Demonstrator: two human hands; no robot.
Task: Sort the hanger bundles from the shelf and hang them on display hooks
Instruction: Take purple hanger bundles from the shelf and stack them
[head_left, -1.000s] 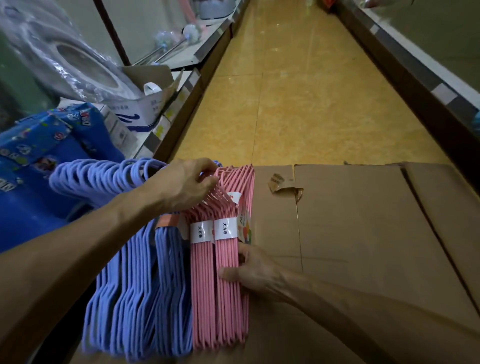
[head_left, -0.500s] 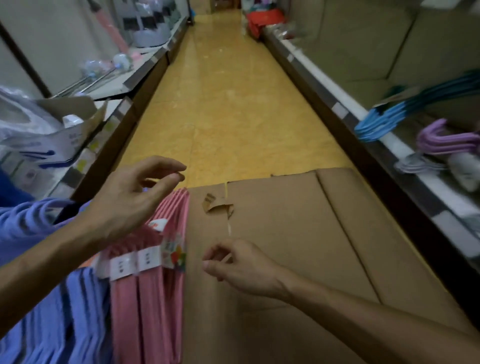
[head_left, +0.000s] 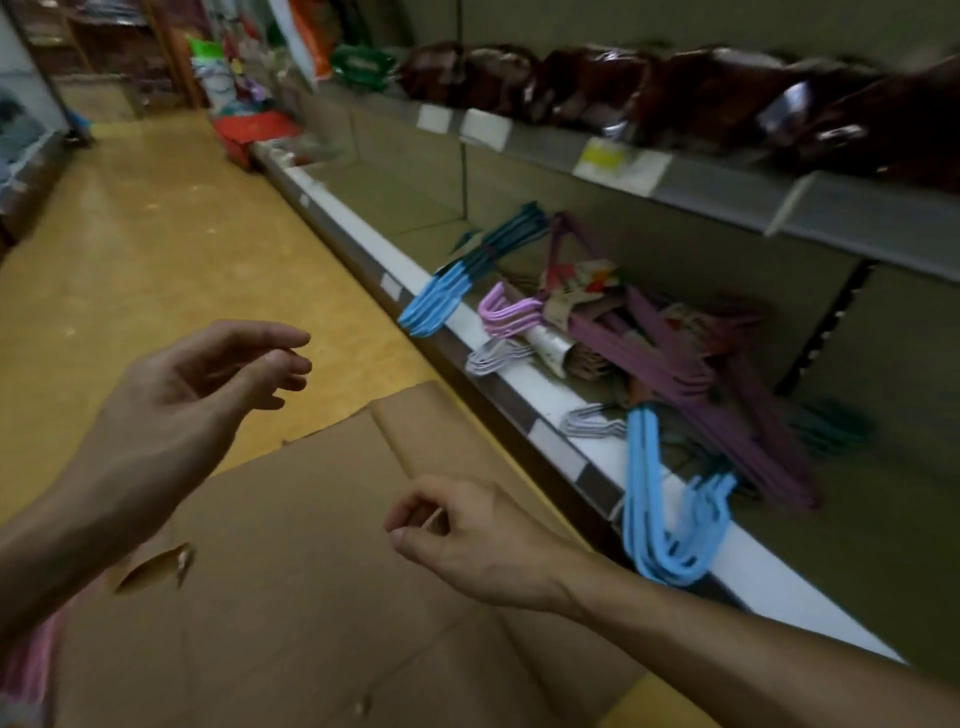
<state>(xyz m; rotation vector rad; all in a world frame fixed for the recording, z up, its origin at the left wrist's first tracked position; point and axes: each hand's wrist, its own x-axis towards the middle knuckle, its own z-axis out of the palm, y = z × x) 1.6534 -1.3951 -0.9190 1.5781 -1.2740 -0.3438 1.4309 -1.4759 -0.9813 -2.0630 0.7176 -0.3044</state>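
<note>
Both hands hover over the cardboard (head_left: 322, 597), left hand (head_left: 197, 384) and right hand (head_left: 467, 535) loosely curled, empty; hanger bundles (head_left: 649, 353) lie on the shelf (head_left: 519, 384) well apart to the right.

Dim, yellowish light; motion blur, wide-angle edge distortion.
</note>
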